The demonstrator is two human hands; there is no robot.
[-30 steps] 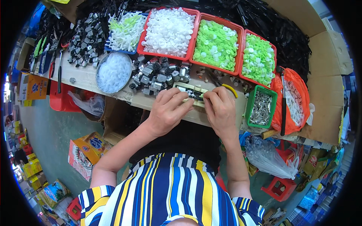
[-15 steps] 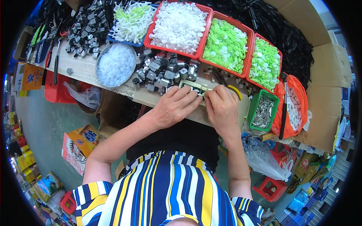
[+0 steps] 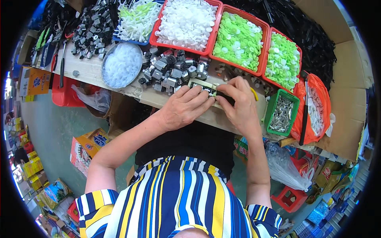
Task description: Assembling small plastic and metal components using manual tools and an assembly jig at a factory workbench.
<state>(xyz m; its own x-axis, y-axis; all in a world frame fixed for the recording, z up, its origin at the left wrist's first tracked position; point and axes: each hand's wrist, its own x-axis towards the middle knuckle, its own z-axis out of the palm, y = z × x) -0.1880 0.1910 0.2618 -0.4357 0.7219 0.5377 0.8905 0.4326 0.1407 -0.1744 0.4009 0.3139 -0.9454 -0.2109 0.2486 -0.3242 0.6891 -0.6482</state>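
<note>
At the table's near edge, a small cream plastic housing with a dark inside and white and green parts lies partly under my fingers. My left hand is closed on its near side, fingertips bent over it. At its right end is my right hand, thumb and forefinger curled toward each other in a pinch. Whatever sits between those tips is too small to make out. Just beyond my left hand is a pile of small silver-and-black motors. Behind my right hand, a tool's yellow handle shows in part.
Red trays of white parts and green parts line the back. On the left stands a round dish of translucent pieces. A green box of metal pins, a hammer and an orange bag are on the right.
My right hand's grip has shifted, with its thumb and forefinger further apart at the housing's end. My left hand stays on the housing. The view has moved slightly.
</note>
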